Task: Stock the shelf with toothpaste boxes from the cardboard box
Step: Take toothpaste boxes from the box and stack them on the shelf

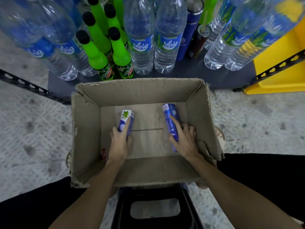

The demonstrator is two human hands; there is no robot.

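Note:
An open cardboard box (85, 129) sits on the floor in front of me, below the shelf. Both my hands reach inside it. My left hand (119, 142) grips a white and blue toothpaste box with a green leaf print (126, 116), lying lengthwise on the box floor. My right hand (184, 139) is closed on a dark blue toothpaste box (170, 116), forefinger stretched along its top. A small red item (104, 153) lies in the near left corner of the cardboard box.
The dark shelf board (189, 73) just beyond the box carries clear water bottles (142, 38), green soda bottles (97, 52) and a blue flask (188, 35). A yellow bin (279, 75) stands at the right. A black stool (155, 210) is between my knees.

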